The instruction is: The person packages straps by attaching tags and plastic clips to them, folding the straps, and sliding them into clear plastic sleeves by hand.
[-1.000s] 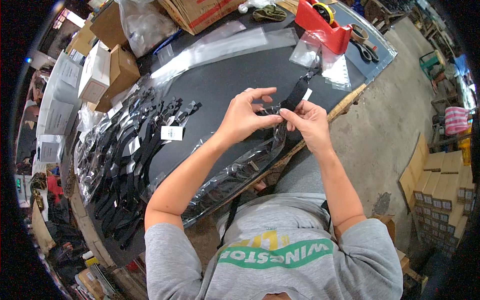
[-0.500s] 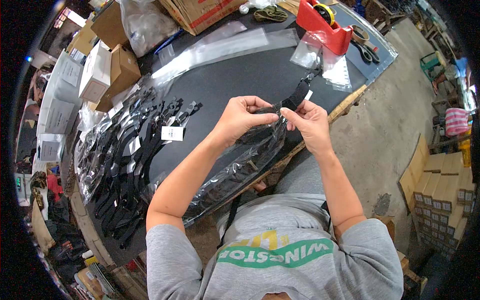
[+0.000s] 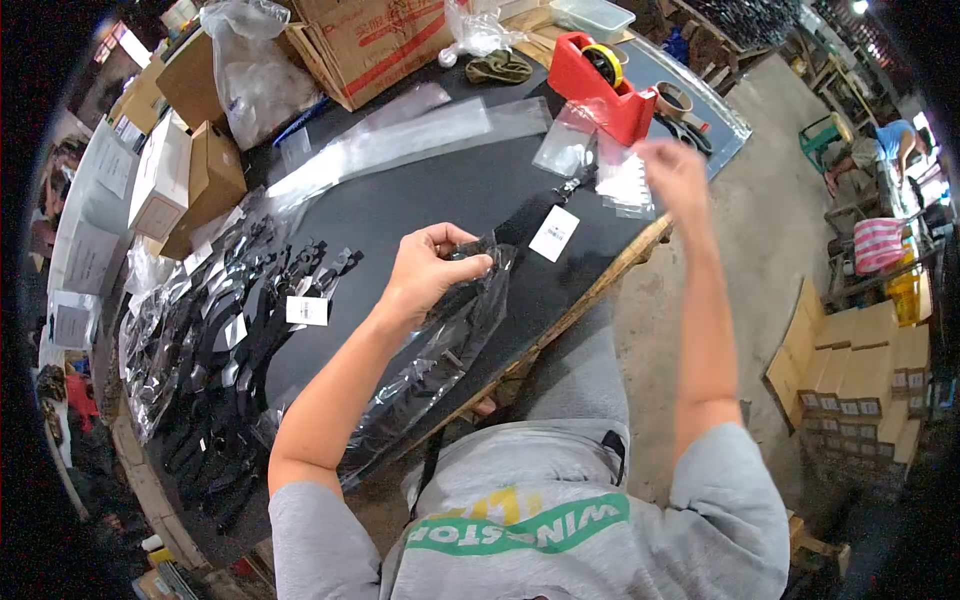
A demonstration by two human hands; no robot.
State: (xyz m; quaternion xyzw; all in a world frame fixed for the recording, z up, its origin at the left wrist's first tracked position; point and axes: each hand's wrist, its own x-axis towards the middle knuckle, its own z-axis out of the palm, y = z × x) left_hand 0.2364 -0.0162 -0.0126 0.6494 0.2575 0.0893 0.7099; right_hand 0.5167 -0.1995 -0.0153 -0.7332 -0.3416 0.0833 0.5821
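Parting the hands now, after working both close together on the black fabric strap [image 3: 530, 222]: drawing the right hand [image 3: 678, 180] off toward the red plastic tape dispenser [image 3: 625, 115], and leaving the hold to the left hand [image 3: 425, 270] alone. Pinching narrowly with that left hand, thumb against forefinger, on the upper end of the long clear plastic sleeve [image 3: 465, 320] and seemingly on the strap within, to the left of the dispenser and nearer the body. Trailing the sleeve down and leftward, farther from the dispenser, while extending the strap's bare end up toward it, close to the small clear plastic bags [image 3: 565, 145].

Uncovering, through that parting, the rectangular white printed tag [image 3: 553, 234], lying beside the strap on the body side of the dispenser. Blurring with motion at the right hand, and overlapping in this view the near right edge of the dispenser; not being able to tell whether spreading or closing those fingers, nor whether touching or carrying anything.

Resting well left of the dispenser, on the black table [image 3: 390, 205], in a heap: the other black straps [image 3: 262, 325], wrapped in clear plastic. Lying just right of the dispenser: black-handled scissors [image 3: 688, 130].
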